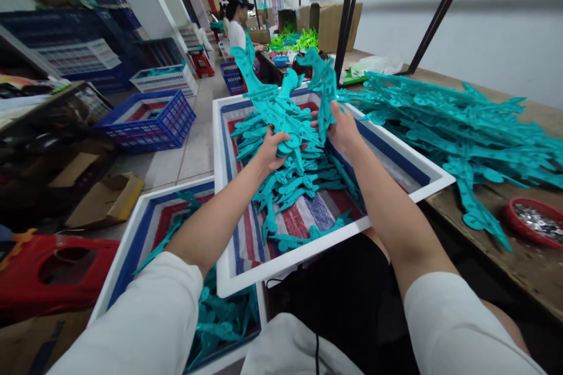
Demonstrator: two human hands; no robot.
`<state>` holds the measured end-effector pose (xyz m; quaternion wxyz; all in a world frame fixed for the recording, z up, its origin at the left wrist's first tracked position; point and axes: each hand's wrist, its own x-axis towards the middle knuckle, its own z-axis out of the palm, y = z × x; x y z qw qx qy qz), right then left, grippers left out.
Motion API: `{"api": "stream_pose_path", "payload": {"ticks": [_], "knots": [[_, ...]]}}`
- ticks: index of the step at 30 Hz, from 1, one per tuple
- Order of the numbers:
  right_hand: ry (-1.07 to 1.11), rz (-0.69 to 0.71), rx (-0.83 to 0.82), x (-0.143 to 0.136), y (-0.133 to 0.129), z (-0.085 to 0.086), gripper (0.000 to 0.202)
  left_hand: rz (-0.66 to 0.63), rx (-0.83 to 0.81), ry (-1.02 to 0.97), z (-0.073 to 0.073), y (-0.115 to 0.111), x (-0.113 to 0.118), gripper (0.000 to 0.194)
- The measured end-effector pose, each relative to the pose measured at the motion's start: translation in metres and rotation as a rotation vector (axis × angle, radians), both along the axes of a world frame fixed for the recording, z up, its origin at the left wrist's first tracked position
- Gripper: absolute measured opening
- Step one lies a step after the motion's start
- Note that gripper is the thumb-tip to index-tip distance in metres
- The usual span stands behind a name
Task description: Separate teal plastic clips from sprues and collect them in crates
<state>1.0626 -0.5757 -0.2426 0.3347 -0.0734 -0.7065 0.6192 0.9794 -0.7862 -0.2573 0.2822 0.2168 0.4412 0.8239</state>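
Observation:
Over a white-rimmed tray (290, 261) lined with striped cloth, my left hand (273, 151) grips a turquoise plastic piece (288, 120) with a round disc near its lower end. My right hand (343, 129) is closed around another turquoise piece (326, 94), held upright to the right of the first. Many similar turquoise pieces (292, 184) lie stacked in rows in the tray beneath both hands. Parts of the fingers are hidden behind the held pieces.
Turquoise pieces (457, 123) are heaped on the wooden table (497, 269) at right, near a red bowl (534, 222) of small metal parts. A lower tray (132, 246) sits at left. Beyond are a blue crate (152, 129), a red stool (57, 269) and a person (236, 32).

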Motion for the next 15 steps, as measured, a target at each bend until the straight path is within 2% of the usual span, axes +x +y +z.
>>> {"api": "stream_pose_path", "payload": {"ticks": [3,6,9,13,15], "knots": [[0.065,-0.155,-0.006,0.005,0.038,0.005,0.093,0.015,0.044,-0.018,-0.003,0.002,-0.001,0.089],[-0.100,-0.171,-0.139,0.010,0.061,-0.005,0.099,0.088,0.056,-0.011,-0.005,0.003,-0.007,0.091],[-0.322,-0.054,-0.204,0.005,0.041,-0.021,0.103,0.176,0.054,-0.004,-0.010,0.005,-0.013,0.100],[-0.225,0.134,-0.044,-0.009,-0.011,-0.030,0.095,0.211,-0.020,0.008,-0.019,0.012,-0.011,0.105],[-0.200,0.135,0.038,-0.012,-0.019,-0.029,0.087,0.171,-0.044,0.013,-0.023,0.016,-0.008,0.108]]}}
